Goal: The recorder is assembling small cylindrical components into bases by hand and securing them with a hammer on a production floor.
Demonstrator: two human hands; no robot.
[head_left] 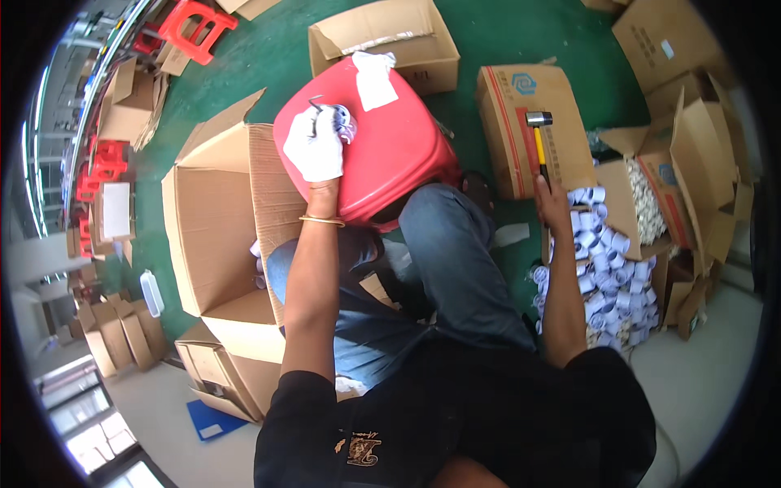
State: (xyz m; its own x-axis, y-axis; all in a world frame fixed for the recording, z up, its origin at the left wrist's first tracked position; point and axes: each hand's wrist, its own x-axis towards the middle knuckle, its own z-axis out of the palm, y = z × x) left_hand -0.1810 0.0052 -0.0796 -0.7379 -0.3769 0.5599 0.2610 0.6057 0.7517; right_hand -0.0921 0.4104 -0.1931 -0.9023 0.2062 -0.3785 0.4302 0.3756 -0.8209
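Note:
My left hand (312,148), in a white glove, rests on the seat of a red plastic stool (394,154). Its fingers close on a small white round part (346,127). A thin bent metal piece (316,101) sticks up beside the fingertips; how it is held is hidden. Off to the right, my bare right hand (553,203) grips the black end of a hammer (539,145) with a yellow shaft and a dark and silver head. The hammer head is raised over a closed cardboard box (504,154). A white cloth (376,85) lies on the stool's far edge.
Many white cylindrical parts (610,285) are heaped at my right, by an open carton (647,199) of small pale pieces. A large open carton (213,236) stands left of the stool. Another carton (439,61) sits beyond it. Red stools (199,28) stand at far left.

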